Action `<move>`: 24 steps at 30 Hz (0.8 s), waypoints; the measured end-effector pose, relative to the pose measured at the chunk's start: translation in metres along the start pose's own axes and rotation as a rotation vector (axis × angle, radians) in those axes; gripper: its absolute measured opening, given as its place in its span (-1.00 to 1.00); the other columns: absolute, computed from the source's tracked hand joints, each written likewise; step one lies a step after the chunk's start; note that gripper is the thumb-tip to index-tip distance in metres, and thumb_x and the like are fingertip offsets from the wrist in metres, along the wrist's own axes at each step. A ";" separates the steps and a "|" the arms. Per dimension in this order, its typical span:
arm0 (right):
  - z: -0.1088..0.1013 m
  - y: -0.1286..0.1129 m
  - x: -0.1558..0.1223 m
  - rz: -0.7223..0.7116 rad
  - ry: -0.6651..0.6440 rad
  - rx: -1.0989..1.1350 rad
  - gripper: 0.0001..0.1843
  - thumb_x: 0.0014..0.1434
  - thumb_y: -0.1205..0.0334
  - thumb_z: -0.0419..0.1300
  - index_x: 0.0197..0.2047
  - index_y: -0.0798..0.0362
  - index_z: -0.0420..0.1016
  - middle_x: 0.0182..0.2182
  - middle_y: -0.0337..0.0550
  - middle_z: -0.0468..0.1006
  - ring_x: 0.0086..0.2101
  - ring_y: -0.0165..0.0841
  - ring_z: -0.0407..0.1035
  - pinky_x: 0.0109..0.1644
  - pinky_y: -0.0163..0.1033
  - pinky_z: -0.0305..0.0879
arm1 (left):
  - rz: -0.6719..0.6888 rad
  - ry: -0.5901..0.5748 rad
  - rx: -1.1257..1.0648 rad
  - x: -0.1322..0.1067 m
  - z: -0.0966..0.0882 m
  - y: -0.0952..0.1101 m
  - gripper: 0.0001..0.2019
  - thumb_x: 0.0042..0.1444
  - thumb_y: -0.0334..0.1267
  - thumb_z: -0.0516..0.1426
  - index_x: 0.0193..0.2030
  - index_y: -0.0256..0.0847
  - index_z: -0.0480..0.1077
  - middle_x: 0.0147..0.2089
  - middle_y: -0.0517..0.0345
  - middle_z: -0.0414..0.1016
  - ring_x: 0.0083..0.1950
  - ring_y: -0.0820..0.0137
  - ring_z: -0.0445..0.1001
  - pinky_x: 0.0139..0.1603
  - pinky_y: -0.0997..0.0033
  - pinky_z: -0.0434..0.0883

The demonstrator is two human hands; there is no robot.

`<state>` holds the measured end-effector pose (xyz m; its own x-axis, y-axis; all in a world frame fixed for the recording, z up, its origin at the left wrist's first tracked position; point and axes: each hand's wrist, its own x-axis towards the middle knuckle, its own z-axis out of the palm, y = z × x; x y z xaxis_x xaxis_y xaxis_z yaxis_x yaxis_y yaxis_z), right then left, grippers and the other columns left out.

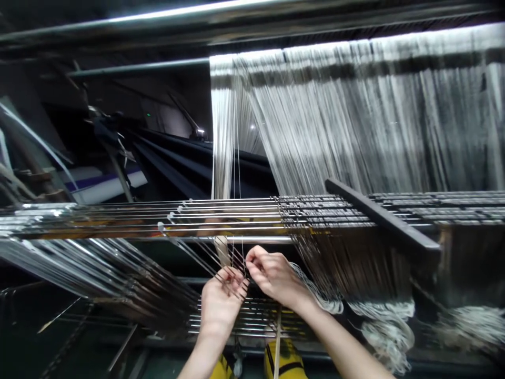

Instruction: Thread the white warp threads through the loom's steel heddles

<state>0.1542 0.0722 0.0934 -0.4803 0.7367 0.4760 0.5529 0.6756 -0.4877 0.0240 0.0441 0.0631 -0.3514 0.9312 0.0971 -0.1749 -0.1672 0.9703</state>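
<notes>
My left hand is closed below the metal heddle bars, its fingers curled round a few slanting wire heddles. Close by on the right, my right hand pinches thumb and forefinger together where a fine warp thread comes down; the fingertips are too small to show the grip clearly. A narrow bundle of pale warp threads hangs from above and passes behind the bars towards my left hand. The wide sheet of grey-white warp threads spreads to the right.
Many heddles are pushed to the left side. A dark flat bar lies across the heddle bars at right. Looped bundles of thread hang below it. Dark cloth is behind; lower rods lie beneath my hands.
</notes>
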 end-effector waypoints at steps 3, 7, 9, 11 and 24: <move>-0.002 0.001 -0.001 -0.030 0.019 0.044 -0.91 0.19 0.36 -0.02 -0.26 0.04 0.28 -0.43 -0.25 0.49 -0.41 -0.41 0.40 -0.30 -0.34 0.22 | 0.052 -0.082 0.103 -0.001 -0.008 -0.007 -0.83 -0.37 -0.45 0.25 -0.54 -0.26 0.37 -0.58 0.28 0.40 -0.56 0.54 0.37 -0.47 0.57 0.40; -0.003 0.007 -0.008 -0.189 0.141 0.161 -0.83 0.18 0.39 -0.04 -0.24 0.06 0.36 -0.26 -0.15 0.51 -0.24 -0.38 0.41 -0.18 -0.33 0.24 | 0.099 -0.083 0.156 -0.001 -0.023 -0.009 -0.84 -0.22 -0.29 0.24 -0.44 -0.24 0.39 -0.48 0.19 0.48 -0.50 0.49 0.42 -0.46 0.56 0.39; -0.003 0.009 -0.009 -0.231 0.145 0.186 -0.82 0.18 0.38 -0.03 -0.24 0.08 0.38 -0.25 -0.15 0.52 -0.27 -0.40 0.43 -0.19 -0.34 0.25 | 0.086 -0.099 0.145 -0.001 -0.024 -0.008 -0.85 -0.14 -0.24 0.21 -0.41 -0.24 0.39 -0.44 0.15 0.51 -0.50 0.46 0.44 -0.47 0.53 0.40; -0.003 0.008 -0.007 -0.242 0.099 0.103 -0.82 0.19 0.36 -0.04 -0.27 0.09 0.39 -0.27 -0.14 0.53 -0.34 -0.41 0.43 -0.24 -0.33 0.24 | 0.100 -0.101 0.193 -0.002 -0.021 -0.006 -0.84 -0.10 -0.21 0.19 -0.39 -0.25 0.40 -0.47 0.16 0.50 -0.54 0.47 0.41 -0.50 0.53 0.38; -0.009 -0.006 0.007 -0.144 -0.078 -0.028 -0.86 0.12 0.39 0.00 -0.39 0.11 0.36 -0.48 -0.24 0.47 -0.49 -0.43 0.36 -0.30 -0.34 0.18 | 0.017 -0.137 -0.071 -0.013 -0.011 0.010 -0.84 -0.07 -0.23 0.21 -0.37 -0.27 0.41 -0.47 0.23 0.42 -0.55 0.61 0.31 -0.57 0.68 0.28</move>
<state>0.1539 0.0735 0.1062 -0.6068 0.6327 0.4812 0.4927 0.7744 -0.3969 0.0166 0.0265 0.0694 -0.2268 0.9627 0.1474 -0.2362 -0.2012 0.9506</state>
